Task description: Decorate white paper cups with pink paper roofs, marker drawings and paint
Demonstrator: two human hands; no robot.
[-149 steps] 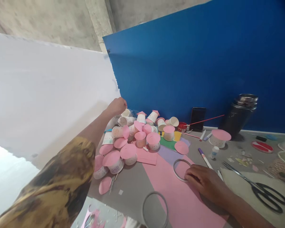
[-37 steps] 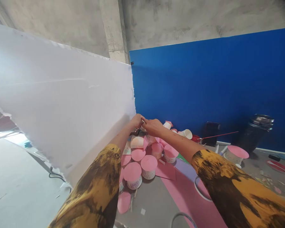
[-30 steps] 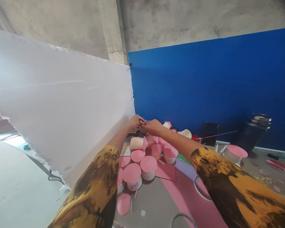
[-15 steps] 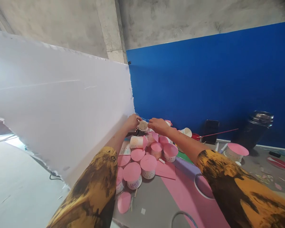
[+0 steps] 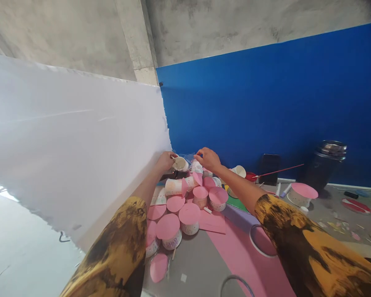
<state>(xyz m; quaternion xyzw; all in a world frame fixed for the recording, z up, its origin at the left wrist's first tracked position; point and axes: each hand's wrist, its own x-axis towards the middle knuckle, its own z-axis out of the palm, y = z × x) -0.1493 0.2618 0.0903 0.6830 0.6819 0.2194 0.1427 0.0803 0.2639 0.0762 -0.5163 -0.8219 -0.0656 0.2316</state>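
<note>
At the far corner of the table, my left hand [image 5: 166,161] is closed at the rim of a paper cup [image 5: 181,164], whose open mouth faces me. My right hand [image 5: 208,159] is apart from that cup, its fingers bent together just above a speckled paper cup [image 5: 197,167]. Clear plastic wrap [image 5: 188,157] lies between the hands, close to the right fingertips. What those fingertips pinch, if anything, is too small to tell. Below both hands, several paper cups topped with pink discs [image 5: 168,227] crowd together, and one cup [image 5: 173,187] lies on its side.
A white panel [image 5: 80,156] stands left and a blue wall [image 5: 266,103] behind. To the right are a dark thermos [image 5: 323,167], a phone [image 5: 269,169], a pink-topped cup [image 5: 301,196] and a red dish [image 5: 250,176]. Pink sheets [image 5: 244,255] lie in front on the grey table [image 5: 198,264].
My right hand has come off the cup by my left hand and moved right and slightly up. The left hand stays at its cup. The view has shifted slightly.
</note>
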